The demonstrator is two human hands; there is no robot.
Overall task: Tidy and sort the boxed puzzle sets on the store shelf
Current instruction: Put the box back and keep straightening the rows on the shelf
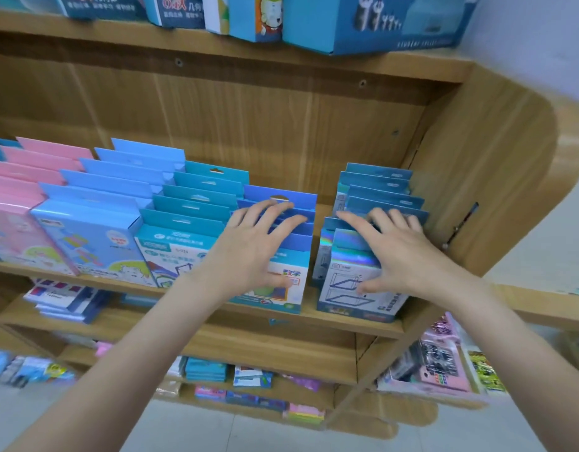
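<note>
wooden store shelf [330, 316] ahead, boxed sets standing in rows. my left hand [252, 246] lies with fingers spread over the blue-topped row [281, 230], thumb on the front box. my right hand [396, 252] rests splayed on the holographic row [353, 256] beside it.

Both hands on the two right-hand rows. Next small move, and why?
Probably slide the right row left with the right hand, while the left hand steadies the blue row. A bare strip of shelf separates the two rows, whereas the rows further left sit flush. The right row's front boxes also look offset from those behind.
</note>
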